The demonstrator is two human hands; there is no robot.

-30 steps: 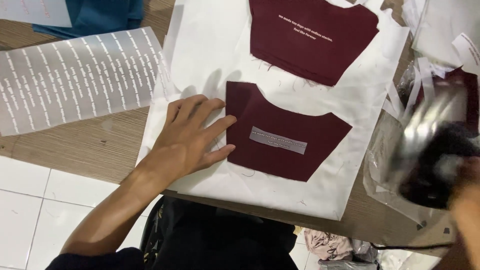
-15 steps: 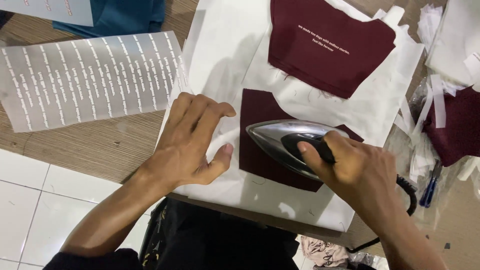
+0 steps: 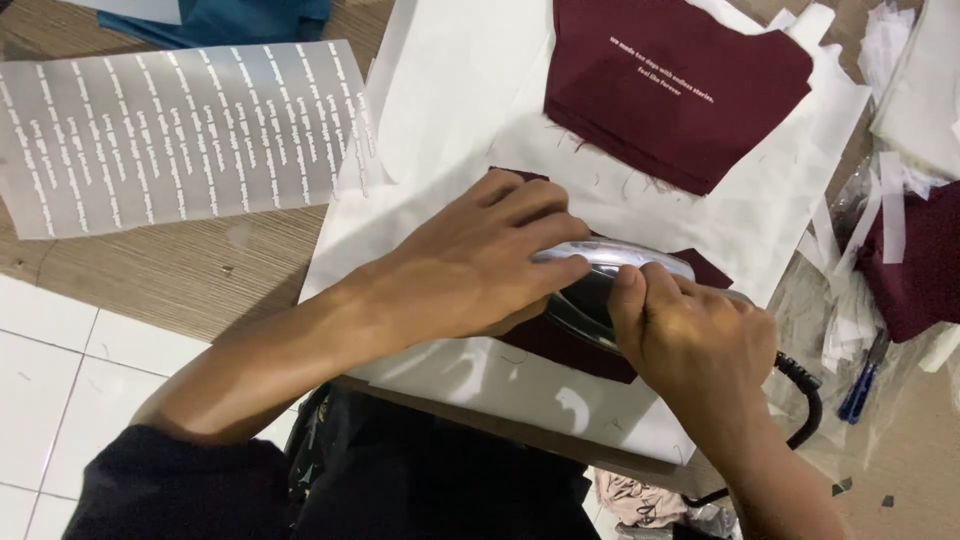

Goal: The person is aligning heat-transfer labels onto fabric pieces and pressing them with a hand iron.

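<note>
Hands cover most of the maroon fabric piece [image 3: 585, 355] under the clothes iron [image 3: 600, 275]. The right hand [image 3: 695, 345] is closed around the iron's handle; the left hand [image 3: 480, 265] lies open, fingers flat on the iron's top.

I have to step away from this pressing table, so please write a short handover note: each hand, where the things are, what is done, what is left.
Right hand grips the iron handle; left hand lies over the iron's front. The iron sits on the maroon fabric piece on the white cloth.
Done: a stack of maroon pieces with pale lettering lies at the far end.
Left: this piece is under the iron; the transfer sheet on the left holds many rows of lettering.
</note>
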